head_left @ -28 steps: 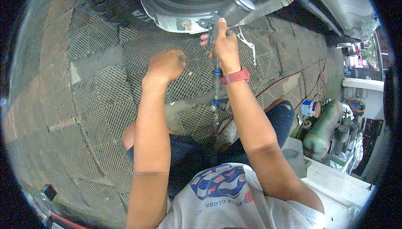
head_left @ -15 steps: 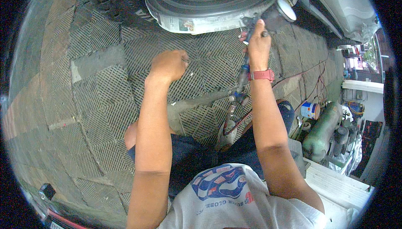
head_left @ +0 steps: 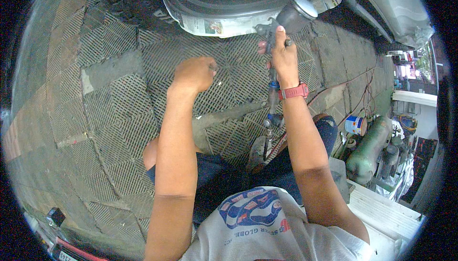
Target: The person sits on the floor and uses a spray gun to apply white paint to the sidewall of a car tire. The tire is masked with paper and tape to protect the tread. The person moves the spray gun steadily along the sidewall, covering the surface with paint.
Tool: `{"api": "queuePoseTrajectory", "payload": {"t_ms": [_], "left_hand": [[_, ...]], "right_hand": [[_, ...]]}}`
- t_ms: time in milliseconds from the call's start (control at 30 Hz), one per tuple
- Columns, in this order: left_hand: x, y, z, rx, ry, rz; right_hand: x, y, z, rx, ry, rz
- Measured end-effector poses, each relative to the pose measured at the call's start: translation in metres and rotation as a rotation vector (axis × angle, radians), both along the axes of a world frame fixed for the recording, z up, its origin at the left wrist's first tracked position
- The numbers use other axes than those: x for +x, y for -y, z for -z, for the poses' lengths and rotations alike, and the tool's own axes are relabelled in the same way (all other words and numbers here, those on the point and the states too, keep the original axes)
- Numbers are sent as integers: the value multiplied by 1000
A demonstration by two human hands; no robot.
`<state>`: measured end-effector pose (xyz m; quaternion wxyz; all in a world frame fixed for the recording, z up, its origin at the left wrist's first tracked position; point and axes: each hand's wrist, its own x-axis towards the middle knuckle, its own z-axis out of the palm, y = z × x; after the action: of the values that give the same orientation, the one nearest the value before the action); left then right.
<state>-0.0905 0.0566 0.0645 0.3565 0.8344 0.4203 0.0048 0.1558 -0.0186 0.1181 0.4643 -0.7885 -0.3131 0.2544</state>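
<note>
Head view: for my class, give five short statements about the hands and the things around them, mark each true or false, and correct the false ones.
1. The right hand holds a spray gun with a cup on it. True.
2. The left hand is gripping the dark round rim. False: the hand is curled and apart from the rim.
3. Printed paper shows along the rim's near edge. True.
4. The red wristband is on the left wrist. False: it is on the right wrist.
5. The green cylinder is on the person's left. False: it is on the right.
</note>
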Motion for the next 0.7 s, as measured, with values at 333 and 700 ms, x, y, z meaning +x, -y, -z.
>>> {"api": "queuePoseTrajectory", "payload": {"t_ms": [333,700], "left_hand": [[6,1,-1,-16,-6,7],[13,3,6,4,15,20]], "right_hand": [[49,17,-20,63,304,200],[44,10,19,113,222,179]]}}
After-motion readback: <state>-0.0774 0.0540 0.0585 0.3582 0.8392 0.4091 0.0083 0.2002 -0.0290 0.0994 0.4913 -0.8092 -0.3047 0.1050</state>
